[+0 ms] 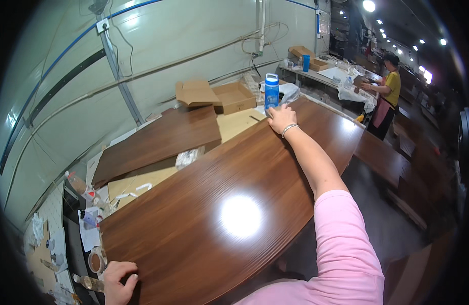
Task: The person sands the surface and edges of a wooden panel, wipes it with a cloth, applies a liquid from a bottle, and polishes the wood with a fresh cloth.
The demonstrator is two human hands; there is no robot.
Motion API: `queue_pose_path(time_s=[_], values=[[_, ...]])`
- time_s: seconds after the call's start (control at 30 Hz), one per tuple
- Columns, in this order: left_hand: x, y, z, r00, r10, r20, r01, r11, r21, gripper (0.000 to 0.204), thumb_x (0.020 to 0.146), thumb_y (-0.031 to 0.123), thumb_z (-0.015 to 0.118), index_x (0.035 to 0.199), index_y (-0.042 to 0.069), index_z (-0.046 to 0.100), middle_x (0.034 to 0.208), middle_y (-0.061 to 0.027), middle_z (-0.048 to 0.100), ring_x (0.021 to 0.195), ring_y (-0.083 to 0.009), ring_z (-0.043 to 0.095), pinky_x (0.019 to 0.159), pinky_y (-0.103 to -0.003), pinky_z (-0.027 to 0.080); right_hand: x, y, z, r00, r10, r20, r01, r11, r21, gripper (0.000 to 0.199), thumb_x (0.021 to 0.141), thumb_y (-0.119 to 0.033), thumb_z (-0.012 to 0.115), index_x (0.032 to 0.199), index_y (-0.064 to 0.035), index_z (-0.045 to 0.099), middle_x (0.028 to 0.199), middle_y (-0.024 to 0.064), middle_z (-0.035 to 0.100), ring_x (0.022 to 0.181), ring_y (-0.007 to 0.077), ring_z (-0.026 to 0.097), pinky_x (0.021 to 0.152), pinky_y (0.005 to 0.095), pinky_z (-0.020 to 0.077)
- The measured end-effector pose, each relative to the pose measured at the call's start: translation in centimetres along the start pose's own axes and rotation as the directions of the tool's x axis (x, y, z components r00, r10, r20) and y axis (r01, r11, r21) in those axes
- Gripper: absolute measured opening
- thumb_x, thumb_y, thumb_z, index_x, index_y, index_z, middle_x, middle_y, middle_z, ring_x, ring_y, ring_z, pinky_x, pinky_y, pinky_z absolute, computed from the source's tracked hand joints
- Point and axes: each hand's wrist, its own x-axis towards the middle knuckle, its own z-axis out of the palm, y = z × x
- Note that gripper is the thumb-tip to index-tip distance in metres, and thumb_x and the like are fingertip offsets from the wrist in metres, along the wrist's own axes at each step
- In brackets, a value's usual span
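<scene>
The left hand (120, 282) is half curled at the near left end of the glossy wood-grain panel (183, 218); the right hand (283, 119) bends its fingers at the far edge, beside the blue bottle (271, 92); whether either grips firmly, I cannot tell; the panel stretches between them; the step seems to be steadying it; the next move probably calls for even support.

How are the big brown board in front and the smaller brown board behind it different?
The front board looks longer and wider than the back board. The left hand and right hand are at the front board's edges; no hand is on the back board. The front board shows a bright round glare, the back board only a faint sheen. Both are dark brown.
</scene>
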Motion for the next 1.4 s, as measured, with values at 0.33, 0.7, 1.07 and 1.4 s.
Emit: queue_pose_path(time_s=[0.33,0.7,1.07,1.4], values=[[14.6,10.6,14.6,0.979,0.121,0.162,-0.157,0.959,0.237,0.055,0.076,0.016,0.066,0.127,0.002,0.053,0.136,-0.0185,0.049,0.126,-0.0392,0.043,0.109,-0.048,0.032,-0.7,-4.5,1.1,0.746,-0.665,-0.022,0.592,0.647,0.481,0.043,0.086,-0.036,0.057,0.127,-0.0217,0.059,0.122,0.0092,0.061,0.114,0.0288,0.055,0.094,0.0439,0.0488],[14.8,10.9,15.0,0.994,0.017,0.112,-0.049,0.955,0.292,0.053,0.082,0.035,0.059,0.123,0.002,0.056,0.134,-0.0188,0.051,0.122,-0.0392,0.046,0.106,-0.047,0.035,14.9,22.7,8.4,0.994,0.099,0.046,-0.098,0.995,-0.035,0.037,0.087,-0.041,0.058,0.120,-0.0256,0.063,0.114,0.0198,0.060,0.113,0.0338,0.056,0.089,0.0484,0.0501],[14.5,10.6,15.1,0.996,0.018,0.091,-0.040,0.969,0.244,0.052,0.083,0.036,0.060,0.122,0.002,0.057,0.132,-0.0182,0.053,0.121,-0.0386,0.047,0.105,-0.047,0.036,12.3,27.6,6.8,0.921,0.340,0.188,-0.311,0.935,-0.169,0.059,0.093,-0.056,0.045,0.135,-0.0146,0.051,0.133,0.0278,0.049,0.117,0.0403,0.055,0.095,0.0498,0.0463],[14.1,10.6,14.9,0.990,0.081,0.114,-0.106,0.968,0.227,0.048,0.081,0.020,0.060,0.124,0.000,0.055,0.135,-0.0184,0.050,0.126,-0.0373,0.044,0.108,-0.045,0.033,2.6,31.5,3.6,0.860,0.330,0.390,-0.340,0.939,-0.046,0.055,0.095,-0.052,0.041,0.135,-0.0160,0.052,0.132,0.0270,0.051,0.121,0.0407,0.054,0.094,0.0524,0.0475]])
